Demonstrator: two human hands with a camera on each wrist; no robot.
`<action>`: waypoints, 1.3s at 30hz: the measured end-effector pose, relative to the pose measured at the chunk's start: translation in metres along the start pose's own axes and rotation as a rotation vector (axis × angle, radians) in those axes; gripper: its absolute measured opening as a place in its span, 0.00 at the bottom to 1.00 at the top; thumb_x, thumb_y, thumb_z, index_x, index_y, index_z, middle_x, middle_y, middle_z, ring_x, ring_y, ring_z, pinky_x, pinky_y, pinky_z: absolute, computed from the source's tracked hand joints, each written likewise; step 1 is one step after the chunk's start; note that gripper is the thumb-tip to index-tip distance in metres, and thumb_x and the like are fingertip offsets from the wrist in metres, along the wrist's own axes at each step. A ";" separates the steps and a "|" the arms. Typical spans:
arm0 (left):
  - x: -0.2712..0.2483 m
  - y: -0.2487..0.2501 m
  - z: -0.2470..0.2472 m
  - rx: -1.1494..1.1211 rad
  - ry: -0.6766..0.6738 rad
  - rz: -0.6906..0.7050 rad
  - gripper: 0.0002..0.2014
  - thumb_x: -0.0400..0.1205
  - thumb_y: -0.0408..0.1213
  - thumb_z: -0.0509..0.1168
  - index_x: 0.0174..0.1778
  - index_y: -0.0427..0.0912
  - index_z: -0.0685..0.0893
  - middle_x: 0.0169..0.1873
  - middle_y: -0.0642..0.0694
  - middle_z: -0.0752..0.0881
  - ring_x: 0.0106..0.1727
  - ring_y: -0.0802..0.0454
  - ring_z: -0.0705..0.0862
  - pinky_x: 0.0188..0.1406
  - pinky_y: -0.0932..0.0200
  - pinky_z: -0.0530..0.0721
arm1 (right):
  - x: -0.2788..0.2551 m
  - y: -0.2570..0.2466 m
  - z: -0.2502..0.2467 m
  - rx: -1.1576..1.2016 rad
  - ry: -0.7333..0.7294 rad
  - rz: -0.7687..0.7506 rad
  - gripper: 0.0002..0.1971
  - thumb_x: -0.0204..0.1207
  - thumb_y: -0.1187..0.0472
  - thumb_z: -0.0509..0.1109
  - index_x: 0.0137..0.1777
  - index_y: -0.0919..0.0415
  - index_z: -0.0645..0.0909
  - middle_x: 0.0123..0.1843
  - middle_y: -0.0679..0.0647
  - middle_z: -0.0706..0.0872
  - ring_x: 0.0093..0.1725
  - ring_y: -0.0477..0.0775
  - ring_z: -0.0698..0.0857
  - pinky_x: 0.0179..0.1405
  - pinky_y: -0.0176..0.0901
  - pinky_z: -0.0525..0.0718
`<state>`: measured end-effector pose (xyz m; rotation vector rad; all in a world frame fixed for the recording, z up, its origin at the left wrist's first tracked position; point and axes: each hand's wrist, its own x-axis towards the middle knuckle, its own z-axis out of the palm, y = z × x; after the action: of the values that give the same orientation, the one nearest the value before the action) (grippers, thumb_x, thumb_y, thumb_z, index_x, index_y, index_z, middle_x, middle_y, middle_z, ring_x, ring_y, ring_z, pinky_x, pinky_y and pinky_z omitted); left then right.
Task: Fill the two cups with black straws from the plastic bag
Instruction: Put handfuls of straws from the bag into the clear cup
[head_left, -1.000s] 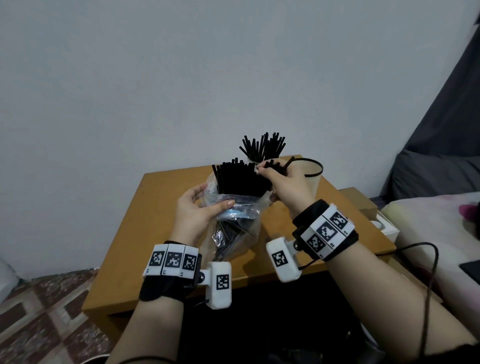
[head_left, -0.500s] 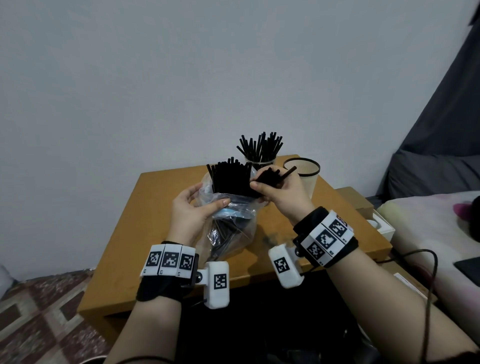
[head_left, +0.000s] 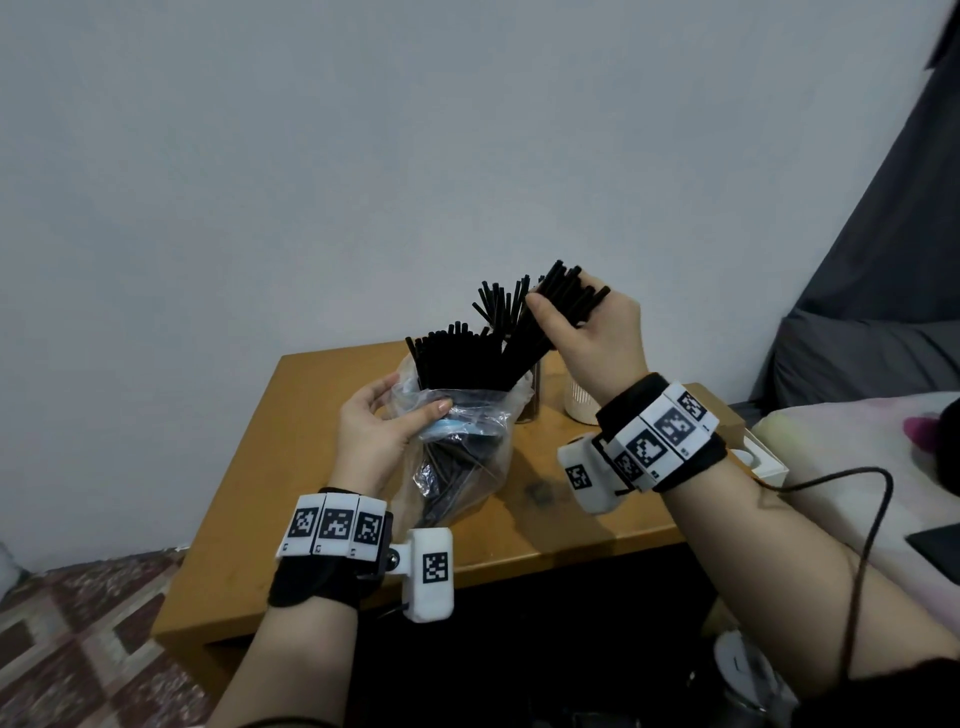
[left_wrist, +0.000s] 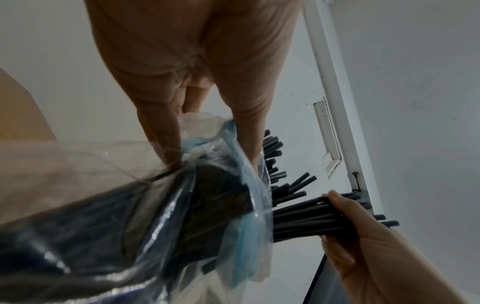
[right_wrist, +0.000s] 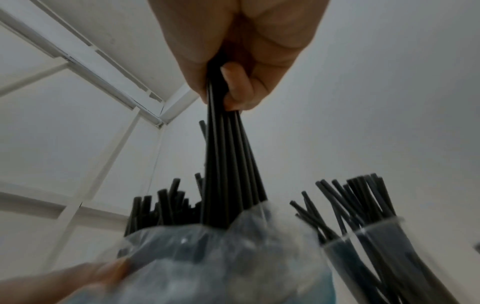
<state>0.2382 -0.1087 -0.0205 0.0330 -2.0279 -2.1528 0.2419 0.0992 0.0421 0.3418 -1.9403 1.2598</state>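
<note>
Nearest, the left hand (head_left: 382, 439) pinches the neck of the plastic bag (head_left: 457, 457), holding it upright above the table (head_left: 249, 530), about mid-width. The right hand (head_left: 592, 338) has its fingers clamped round a bundle of black straws (head_left: 556, 306), lower ends still inside the bag's mouth, long axis leaning up and right. Past them, the clear cup (right_wrist: 389, 253) is already stuffed; the white cup (head_left: 579, 402) sits right under the right wrist near the far edge, so that hand's closer.

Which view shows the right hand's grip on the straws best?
Right wrist: the right hand visibly pinches the straws. Head shows its back; left wrist only its edge.
</note>
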 end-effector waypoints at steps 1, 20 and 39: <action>0.001 0.001 0.000 0.000 0.002 -0.003 0.39 0.62 0.31 0.81 0.70 0.36 0.76 0.63 0.43 0.81 0.54 0.54 0.84 0.57 0.51 0.87 | 0.005 -0.002 -0.002 -0.015 0.006 -0.018 0.10 0.77 0.57 0.72 0.45 0.65 0.85 0.38 0.56 0.88 0.39 0.46 0.86 0.41 0.38 0.85; 0.006 0.009 -0.002 -0.024 0.040 -0.034 0.52 0.47 0.46 0.83 0.70 0.36 0.76 0.63 0.39 0.82 0.60 0.42 0.85 0.61 0.41 0.85 | 0.063 -0.035 -0.029 0.088 -0.028 0.002 0.06 0.76 0.59 0.72 0.37 0.55 0.81 0.34 0.52 0.86 0.38 0.56 0.90 0.34 0.51 0.89; 0.028 0.006 -0.019 -0.082 0.092 -0.034 0.37 0.66 0.32 0.80 0.71 0.33 0.74 0.58 0.41 0.82 0.54 0.46 0.87 0.45 0.58 0.89 | 0.086 -0.023 -0.047 0.056 0.101 0.004 0.09 0.74 0.60 0.72 0.32 0.53 0.80 0.29 0.48 0.84 0.33 0.54 0.89 0.27 0.42 0.85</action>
<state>0.2138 -0.1319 -0.0125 0.1534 -1.9010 -2.2096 0.2205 0.1443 0.1298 0.2966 -1.8240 1.3107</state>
